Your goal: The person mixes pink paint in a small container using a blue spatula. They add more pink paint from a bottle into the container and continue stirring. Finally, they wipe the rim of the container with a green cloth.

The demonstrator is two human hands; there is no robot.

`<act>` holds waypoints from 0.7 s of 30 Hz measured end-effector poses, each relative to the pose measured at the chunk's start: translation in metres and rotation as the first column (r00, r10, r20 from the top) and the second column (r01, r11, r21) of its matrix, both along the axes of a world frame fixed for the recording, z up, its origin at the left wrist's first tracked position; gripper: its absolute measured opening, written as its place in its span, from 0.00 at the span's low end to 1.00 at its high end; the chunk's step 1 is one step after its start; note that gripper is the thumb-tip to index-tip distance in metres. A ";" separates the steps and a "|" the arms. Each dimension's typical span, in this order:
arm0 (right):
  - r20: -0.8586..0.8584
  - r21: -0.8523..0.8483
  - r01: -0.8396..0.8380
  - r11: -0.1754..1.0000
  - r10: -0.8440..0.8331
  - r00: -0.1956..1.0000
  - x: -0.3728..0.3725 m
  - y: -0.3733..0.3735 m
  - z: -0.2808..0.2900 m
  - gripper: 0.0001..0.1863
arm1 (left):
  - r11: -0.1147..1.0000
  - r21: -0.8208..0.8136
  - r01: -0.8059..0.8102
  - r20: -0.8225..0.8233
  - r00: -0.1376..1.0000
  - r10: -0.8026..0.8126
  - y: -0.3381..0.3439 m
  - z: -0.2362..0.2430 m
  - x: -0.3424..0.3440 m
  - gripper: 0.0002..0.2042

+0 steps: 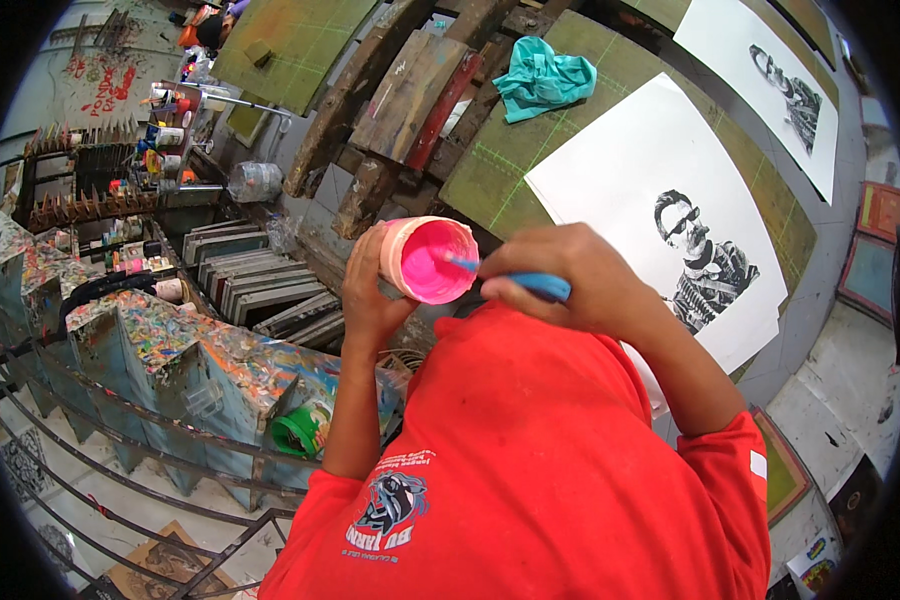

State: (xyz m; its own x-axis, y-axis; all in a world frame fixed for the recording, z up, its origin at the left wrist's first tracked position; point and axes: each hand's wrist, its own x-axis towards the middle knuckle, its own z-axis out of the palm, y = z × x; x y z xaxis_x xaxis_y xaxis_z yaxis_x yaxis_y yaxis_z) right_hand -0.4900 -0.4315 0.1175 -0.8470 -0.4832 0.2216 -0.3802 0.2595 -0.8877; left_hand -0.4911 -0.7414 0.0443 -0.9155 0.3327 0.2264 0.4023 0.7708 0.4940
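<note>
My left hand (369,290) is wrapped round the side of a pale tub (394,256), tilted so its open mouth faces me. Bright pink ink or paint (432,278) coats the inside. A blue-handled tool (544,286) is gripped in my right hand (555,262), which is slightly blurred. The tool's light blue tip reaches over the rim into the pink. Its exact kind is not clear. Beyond my right arm lies a white sheet (610,170) printed with a black portrait, on a green board (490,170).
A crumpled teal cloth (545,78) lies on the board. Another printed sheet (745,60) is at far right. Wooden beams (355,90) and a paint-stained block (410,95) stand ahead. Left are stacked frames (255,275), a paint-splattered surface (170,335), a green container (300,430) and a curved metal railing (140,440).
</note>
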 end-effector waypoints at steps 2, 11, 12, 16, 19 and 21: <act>0.038 -0.156 0.023 0.988 -0.017 0.999 -0.001 0.001 0.004 0.07 | 1.000 0.002 -0.008 -0.011 1.000 0.008 -0.001 0.000 0.001 0.47; 0.006 -0.206 0.097 0.974 -0.097 0.995 -0.001 -0.001 0.001 0.06 | 0.999 0.010 -0.040 -0.077 0.996 0.041 -0.004 -0.011 0.007 0.46; -0.052 -0.164 0.125 0.979 -0.135 0.989 -0.001 0.000 0.002 0.07 | 0.999 0.003 -0.042 -0.087 0.995 0.042 -0.004 -0.010 0.005 0.46; 0.214 -0.335 0.073 0.939 0.000 0.977 0.005 -0.001 0.005 0.07 | 0.999 -0.046 -0.011 -0.110 0.994 0.006 -0.006 -0.009 0.005 0.47; 0.085 -0.198 0.115 0.973 -0.100 0.991 0.004 -0.004 -0.002 0.08 | 0.999 0.032 -0.043 -0.115 0.992 0.047 -0.009 -0.013 0.005 0.48; 0.041 -0.128 0.041 0.991 -0.036 0.998 0.007 -0.009 -0.004 0.08 | 1.000 0.019 -0.019 -0.109 0.994 0.021 -0.009 -0.011 0.004 0.48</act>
State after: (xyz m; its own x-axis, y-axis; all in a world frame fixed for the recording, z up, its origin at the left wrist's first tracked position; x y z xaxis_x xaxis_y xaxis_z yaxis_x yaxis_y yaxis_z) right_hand -0.4833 -0.4403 0.1140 -0.8738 -0.4193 0.2464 -0.3368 0.1562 -0.9285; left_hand -0.4868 -0.7500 0.0334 -0.8916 0.3094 0.3307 0.4388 0.7710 0.4615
